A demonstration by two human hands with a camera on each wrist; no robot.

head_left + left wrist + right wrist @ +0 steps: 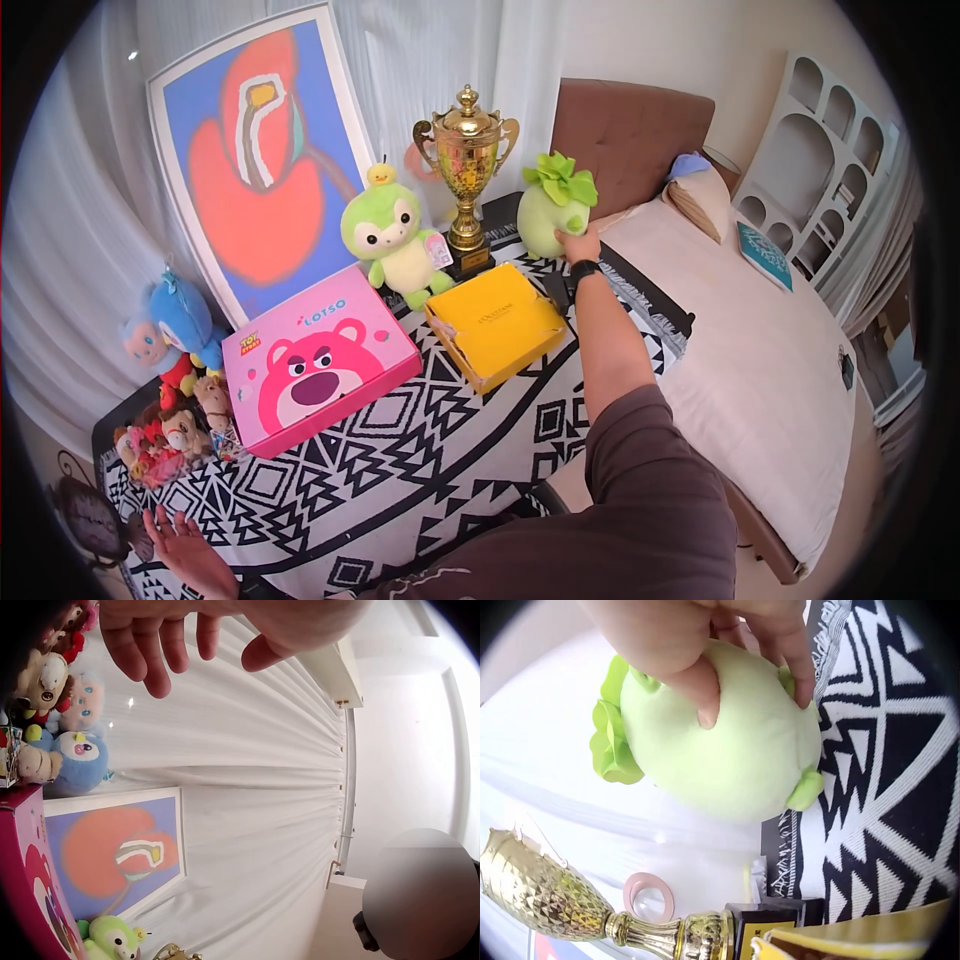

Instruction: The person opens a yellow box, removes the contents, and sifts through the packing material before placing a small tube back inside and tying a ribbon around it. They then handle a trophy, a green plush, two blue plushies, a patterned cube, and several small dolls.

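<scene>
My right hand (578, 246) grips a pale green plush toy (541, 222) with a leafy bright green top, at the table's far right corner. In the right wrist view the thumb presses into the side of the plush (742, 757) and the other fingers curl over its far side. A gold trophy cup (468, 170) on a black base stands just left of it. My left hand (190, 553) is raised near the table's front left corner, its fingers spread and relaxed. Nothing is in that hand in the left wrist view, where curtains hang beyond the fingers (174, 649).
A pink Lotso box (320, 360) and a torn yellow box (497, 325) lie on the patterned cloth (430, 440). Behind them sits a green plush (400, 245) before a framed picture (260, 170). Several small plush toys (185, 430) crowd the left end. A bed (740, 360) adjoins on the right.
</scene>
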